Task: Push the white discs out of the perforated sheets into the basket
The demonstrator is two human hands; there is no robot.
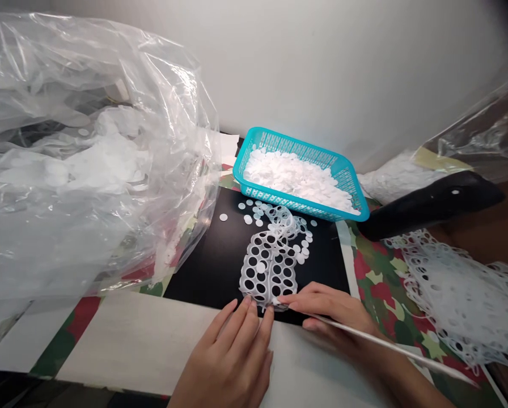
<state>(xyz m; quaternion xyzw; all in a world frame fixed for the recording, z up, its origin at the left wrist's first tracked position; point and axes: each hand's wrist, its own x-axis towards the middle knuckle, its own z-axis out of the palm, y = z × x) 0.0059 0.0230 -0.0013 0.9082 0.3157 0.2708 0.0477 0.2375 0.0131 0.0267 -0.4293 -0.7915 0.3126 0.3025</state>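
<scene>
White perforated film (264, 253): condition at the bench

Nearest the wearer, the left hand (224, 357) is open, holding nothing, with its fingertips touching the film's lower edge. The right hand (326, 311) is closed on a thin white rod (390, 345), which runs from the fingertips down past the wrist toward the lower right. Its near end meets the film's edge. Both hands are over a smooth pale panel (130, 340).

The film lies on a matte black board (207, 272), just beyond the panel. Its rows of round holes show black, and its far end rises in a twisted loop. Small white discs (248, 219) are scattered around that loop.

Farther on, a turquoise lattice-walled plastic basket (305, 208) is heaped with matching discs (292, 178). To the left, a crumpled transparent bag (109, 73) bulges with white material. To the right, a mass of punched white waste (453, 294) lies on camouflage-printed cloth (377, 277), near a black tapered object (432, 204). A pale wall (322, 68) closes the view.
</scene>
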